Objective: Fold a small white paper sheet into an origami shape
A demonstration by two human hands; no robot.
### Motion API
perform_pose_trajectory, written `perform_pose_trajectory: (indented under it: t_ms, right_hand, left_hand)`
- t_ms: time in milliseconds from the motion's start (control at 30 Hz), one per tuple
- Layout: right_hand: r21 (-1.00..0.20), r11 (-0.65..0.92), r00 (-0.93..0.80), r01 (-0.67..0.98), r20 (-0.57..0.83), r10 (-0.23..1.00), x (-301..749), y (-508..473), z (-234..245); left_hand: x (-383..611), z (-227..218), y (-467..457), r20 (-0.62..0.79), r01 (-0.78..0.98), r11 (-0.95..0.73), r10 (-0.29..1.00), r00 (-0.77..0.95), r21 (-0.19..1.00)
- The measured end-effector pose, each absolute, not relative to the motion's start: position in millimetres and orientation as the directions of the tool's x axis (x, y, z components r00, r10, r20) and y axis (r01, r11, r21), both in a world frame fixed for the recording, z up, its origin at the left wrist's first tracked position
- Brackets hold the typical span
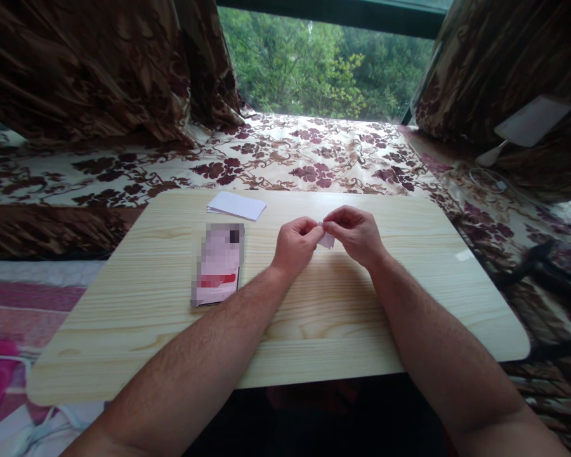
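A small piece of white paper (327, 240) is held over the table between both hands, its upper part hidden by the fingers. My left hand (295, 244) pinches its left edge between thumb and forefinger. On the other side, my right hand (355, 233) closes thumb and fingertips on the paper's top corner. The fingertips of the two hands almost meet there. Whether the paper is folded I cannot tell for sure. Left of my hands lies a smartphone (219, 263), its screen mostly blurred out. Beyond it sits a short stack of white paper sheets (236, 205).
The light wooden table (323, 336) has rounded corners. A small whitish patch (462, 256) shows near its right edge. Behind stretches a ledge with flowered cloth (314, 152) below a window. At right stands a white lamp (533, 120) with its cable.
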State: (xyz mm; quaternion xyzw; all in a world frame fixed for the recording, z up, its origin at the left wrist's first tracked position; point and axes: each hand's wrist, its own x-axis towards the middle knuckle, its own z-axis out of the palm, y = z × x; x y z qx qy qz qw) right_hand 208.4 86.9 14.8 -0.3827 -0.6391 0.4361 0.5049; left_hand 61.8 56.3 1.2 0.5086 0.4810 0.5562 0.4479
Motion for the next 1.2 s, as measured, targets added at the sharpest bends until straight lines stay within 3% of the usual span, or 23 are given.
perform_pose_trajectory:
  t_ms: [1200]
  right_hand:
    - [-0.963, 0.268, -0.205, 0.033, 0.256, 0.945, 206.7, 82.2, 19.7]
  left_hand:
    - [65.5, 3.1, 54.9, 0.124, -0.026, -0.128, 0.985, -0.116, 0.991]
